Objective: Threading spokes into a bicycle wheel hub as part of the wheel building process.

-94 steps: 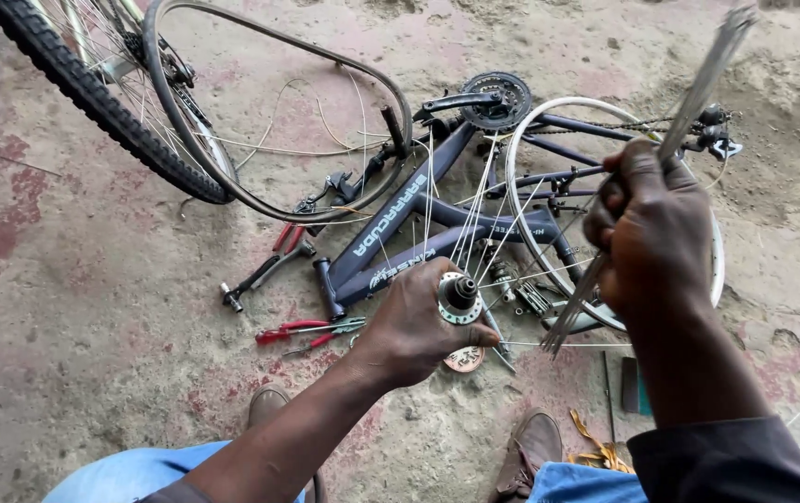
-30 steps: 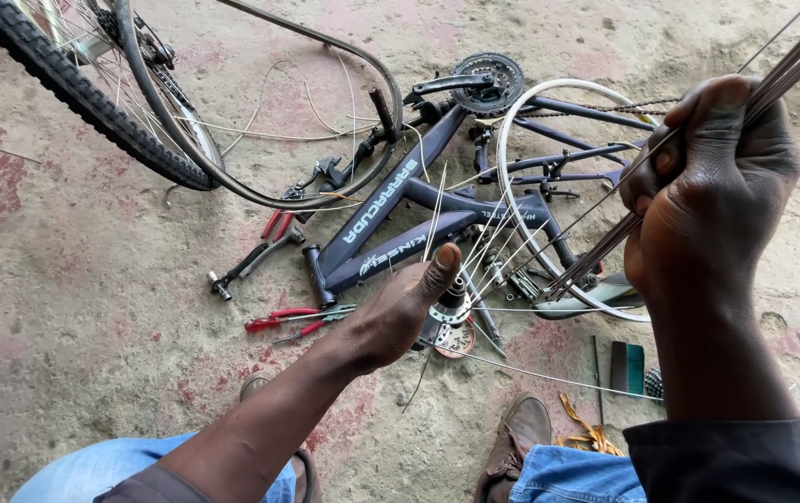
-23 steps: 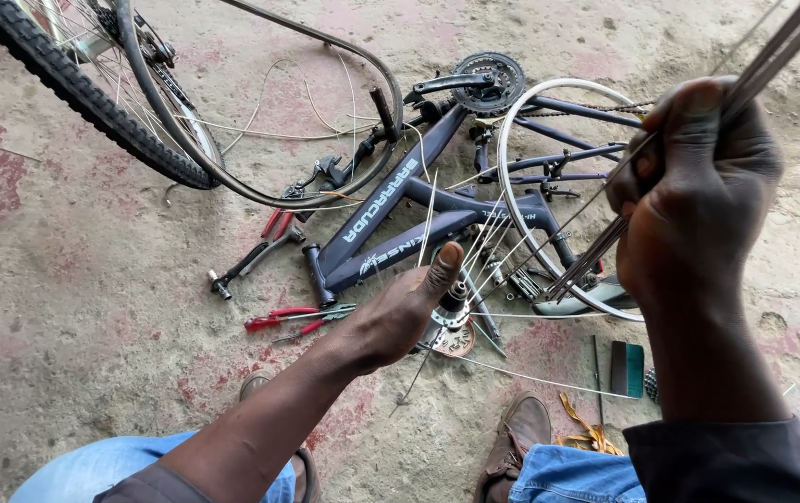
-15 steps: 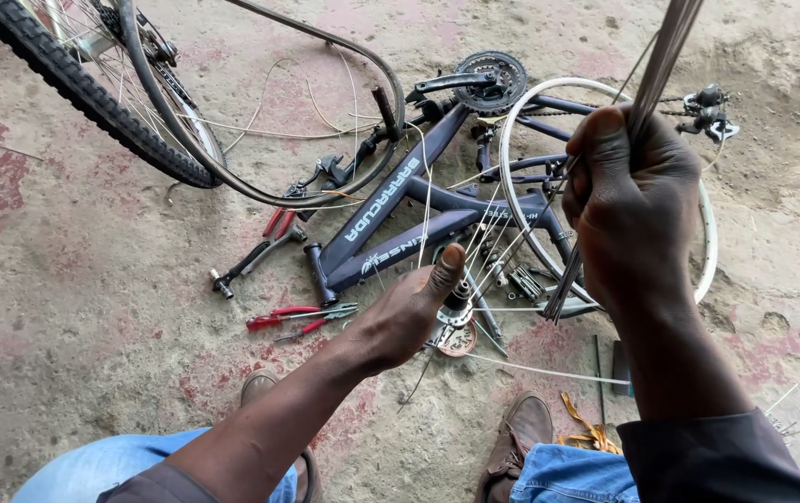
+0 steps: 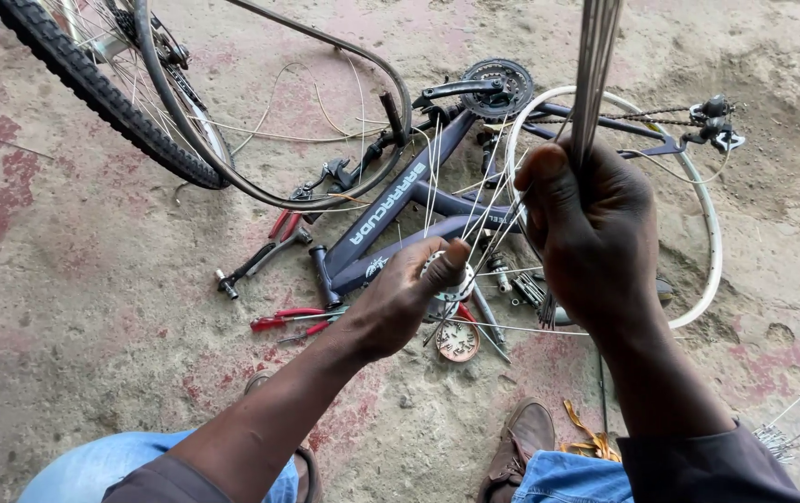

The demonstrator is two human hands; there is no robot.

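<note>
The right hand [image 5: 595,233] is closed around a bundle of spokes [image 5: 591,65], which now stands almost upright and runs out of the top of the view; a second ago the same bundle leaned far to the right, so the hand has swung it toward vertical and moved left, closer over the work. The left hand [image 5: 400,303] has kept its place, fingers and thumb gripped on a wheel hub [image 5: 451,279], from which several loose spokes fan upward toward the right hand. In the inspector's judgement, this realignment brings the spoke ends more directly above the hub. Beyond the hands, a dark blue bicycle frame [image 5: 390,210] lies on the concrete floor [image 5: 74,307], with a crank and chainring [image 5: 498,88] at its far end and a bare white rim [image 5: 707,224] to the right. A tyred wheel [image 5: 92,88] stands at far left. Red-handled pliers [image 5: 288,319] and a small round tin [image 5: 458,341] lie near the hub. More loose spokes [image 5: 777,433] rest at near right. The frame and scattered tools crowd the floor directly beneath the hub.
</note>
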